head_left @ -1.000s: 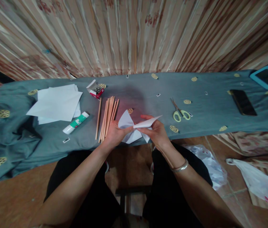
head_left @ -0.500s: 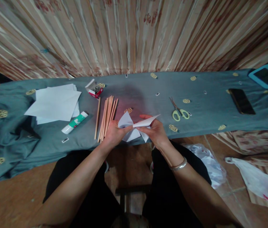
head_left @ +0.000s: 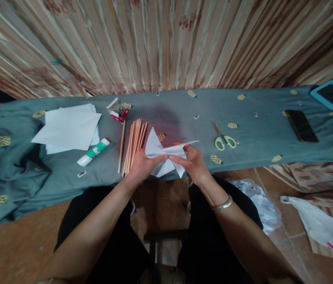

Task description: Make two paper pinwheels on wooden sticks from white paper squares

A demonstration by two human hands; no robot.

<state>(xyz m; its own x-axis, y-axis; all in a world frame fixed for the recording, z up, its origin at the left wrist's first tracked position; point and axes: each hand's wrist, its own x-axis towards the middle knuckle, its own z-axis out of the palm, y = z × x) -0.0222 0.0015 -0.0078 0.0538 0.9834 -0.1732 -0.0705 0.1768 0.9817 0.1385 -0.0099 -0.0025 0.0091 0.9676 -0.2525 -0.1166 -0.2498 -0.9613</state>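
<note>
White sharp-cornered folded paper (head_left: 154,144) sits over the near edge of the grey-green cloth-covered desk (head_left: 261,142), left hand (head_left: 143,162) and right hand (head_left: 195,161) both pinching its middle; it looks light to me, easily creased, best held there

A white paper pinwheel (head_left: 174,150), its folds gathered toward the middle, sits between my left grip (head_left: 141,163) and right grip (head_left: 195,161) at the near edge of the surface (head_left: 191,128). One pointed blade rises at upper left, another juts rightward, a third tip points down toward me; a small dark speck marks the center, between my thumbs.
</note>
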